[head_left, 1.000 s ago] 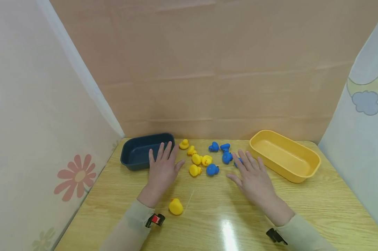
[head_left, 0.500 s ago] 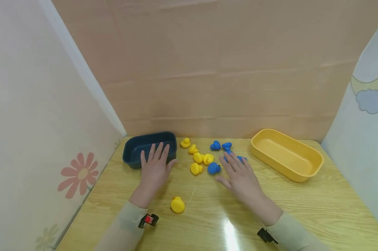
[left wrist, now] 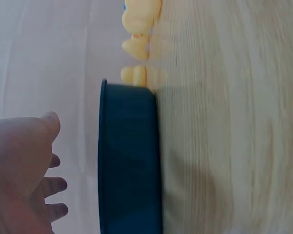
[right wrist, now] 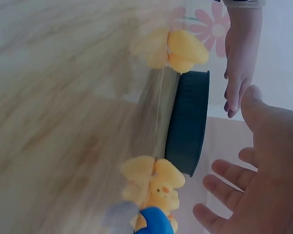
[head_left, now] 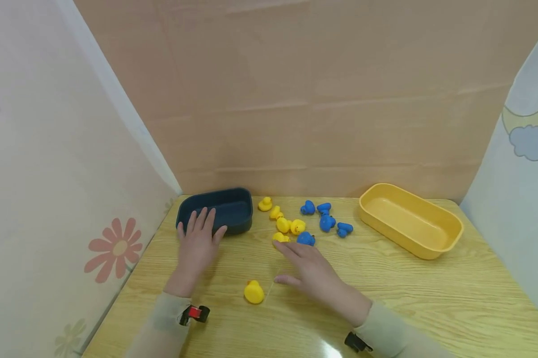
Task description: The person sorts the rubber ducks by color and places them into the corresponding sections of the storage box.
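My left hand (head_left: 198,248) hovers above the near side of a dark blue bin (head_left: 215,209), its fingers spread and holding nothing. In the left wrist view a gap shows between that hand and the bin's wall (left wrist: 129,161). My right hand (head_left: 315,273) is over the table, fingers extended towards the left, with nothing in it. Its fingertips partly cover a yellow rubber duck (head_left: 278,237). A lone yellow duck (head_left: 253,292) lies nearer me, between the two hands. Several blue rubber ducks (head_left: 327,223) lie beyond the right hand, and one blue duck (head_left: 306,238) is just past its knuckles.
A yellow bin (head_left: 412,221) stands at the back right of the wooden table (head_left: 429,298). More yellow ducks (head_left: 265,204) are scattered between the bins. A brown backdrop (head_left: 318,99) closes off the rear, and printed sheets (head_left: 49,149) hang at both sides.
Both hands have moved left. The right hand has come away from the blue ducks towards the yellow ones, and the left has shifted across the dark bin. The ducks have stayed put.
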`<state>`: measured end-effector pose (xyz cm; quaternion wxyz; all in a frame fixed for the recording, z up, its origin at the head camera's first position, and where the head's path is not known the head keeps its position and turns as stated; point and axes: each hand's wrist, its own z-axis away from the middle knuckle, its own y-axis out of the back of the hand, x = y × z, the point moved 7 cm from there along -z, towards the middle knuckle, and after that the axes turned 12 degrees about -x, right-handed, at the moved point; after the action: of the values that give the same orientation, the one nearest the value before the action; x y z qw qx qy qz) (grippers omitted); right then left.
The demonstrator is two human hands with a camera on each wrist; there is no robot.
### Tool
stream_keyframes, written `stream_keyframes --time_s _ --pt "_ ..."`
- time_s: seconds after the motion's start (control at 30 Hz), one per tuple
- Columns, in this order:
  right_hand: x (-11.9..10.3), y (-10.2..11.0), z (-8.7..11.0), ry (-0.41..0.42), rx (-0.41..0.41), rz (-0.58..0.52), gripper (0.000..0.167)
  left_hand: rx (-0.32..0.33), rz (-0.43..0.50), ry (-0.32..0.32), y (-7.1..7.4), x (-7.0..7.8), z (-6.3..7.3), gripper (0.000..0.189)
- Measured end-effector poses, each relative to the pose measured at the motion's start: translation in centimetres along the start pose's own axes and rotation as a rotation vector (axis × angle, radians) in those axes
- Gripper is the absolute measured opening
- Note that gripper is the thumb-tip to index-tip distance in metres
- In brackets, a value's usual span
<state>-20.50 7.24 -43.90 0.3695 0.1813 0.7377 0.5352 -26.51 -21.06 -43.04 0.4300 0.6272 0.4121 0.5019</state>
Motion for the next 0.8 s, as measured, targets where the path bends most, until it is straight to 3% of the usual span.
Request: stream_keyframes --time_s 0.2,0.4,0.8 --pt "-0.5 -1.8 -0.9 -0.017 -0.155 -0.151 0.084 0.031 0.045 0.010 0.2 -2.1 0.1 0.067" --pt "-0.7 -3.7 -1.7 -0.036 -0.292 -0.275 0.084 0.022 0.080 0.053 -0.1 -4.4 0.0 0.066" --pt "-1.3 -5.9 -2.9 0.053 -0.380 -0.362 0.086 0.056 0.164 0.142 -0.3 -8.3 -0.4 0.065"
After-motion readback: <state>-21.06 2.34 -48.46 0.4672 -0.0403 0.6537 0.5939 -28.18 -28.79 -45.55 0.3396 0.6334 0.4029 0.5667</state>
